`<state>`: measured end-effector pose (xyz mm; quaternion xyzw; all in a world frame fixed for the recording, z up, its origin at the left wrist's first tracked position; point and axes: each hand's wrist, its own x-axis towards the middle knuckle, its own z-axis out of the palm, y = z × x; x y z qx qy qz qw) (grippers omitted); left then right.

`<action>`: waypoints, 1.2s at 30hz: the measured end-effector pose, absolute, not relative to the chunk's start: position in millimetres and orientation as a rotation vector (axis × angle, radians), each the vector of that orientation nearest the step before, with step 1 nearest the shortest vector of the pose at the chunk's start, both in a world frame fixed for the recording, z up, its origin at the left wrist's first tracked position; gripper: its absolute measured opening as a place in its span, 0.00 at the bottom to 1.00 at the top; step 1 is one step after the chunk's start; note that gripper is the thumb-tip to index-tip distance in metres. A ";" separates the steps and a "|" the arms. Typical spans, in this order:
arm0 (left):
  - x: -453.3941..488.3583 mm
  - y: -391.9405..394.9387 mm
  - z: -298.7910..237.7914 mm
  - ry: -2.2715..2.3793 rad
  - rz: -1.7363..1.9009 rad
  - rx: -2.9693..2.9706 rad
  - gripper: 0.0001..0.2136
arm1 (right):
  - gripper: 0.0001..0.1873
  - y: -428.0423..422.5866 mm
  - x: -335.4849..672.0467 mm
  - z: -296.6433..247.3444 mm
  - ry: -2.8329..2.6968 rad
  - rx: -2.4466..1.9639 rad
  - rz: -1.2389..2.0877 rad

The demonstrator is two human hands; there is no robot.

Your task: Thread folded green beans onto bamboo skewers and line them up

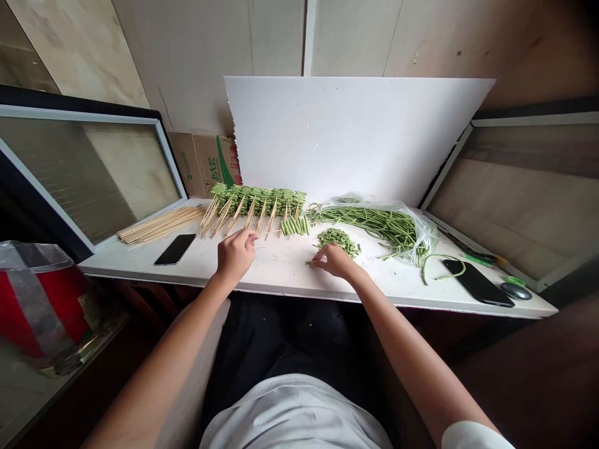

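Observation:
My left hand (235,252) rests on the white table (281,268) with its fingers curled, just in front of a row of bean skewers (255,202); what it holds, if anything, is hidden. My right hand (333,259) is pinched on a small cut green bean piece at the near edge of a pile of cut bean pieces (339,239). A short bundle of cut beans (294,226) lies between the hands, farther back.
Bare bamboo sticks (159,226) lie at the left beside a black phone (175,249). A plastic bag of long green beans (388,226) sits at the right, then a second phone (477,283). A white board (346,134) stands behind. A red bucket (40,305) is at far left.

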<state>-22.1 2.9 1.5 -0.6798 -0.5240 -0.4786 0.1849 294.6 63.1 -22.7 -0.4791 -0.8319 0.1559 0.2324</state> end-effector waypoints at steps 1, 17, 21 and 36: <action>-22.2 3.2 1.4 -1.474 -1.344 -1.917 0.11 | 0.02 61.7 293.2 -21.7 -2.312 -1.364 0.406; -19.1 3.6 -3.8 -1.432 -1.362 -1.920 0.14 | 0.15 65.9 294.7 -7.2 -1.757 -1.137 0.628; -18.3 2.8 -2.9 -1.403 -1.375 -1.914 0.14 | 0.23 66.4 296.2 0.2 -1.390 -0.994 1.047; -13.5 0.1 -2.6 -1.301 -1.372 -1.930 0.14 | 0.14 51.4 280.3 13.7 -0.985 -0.654 1.524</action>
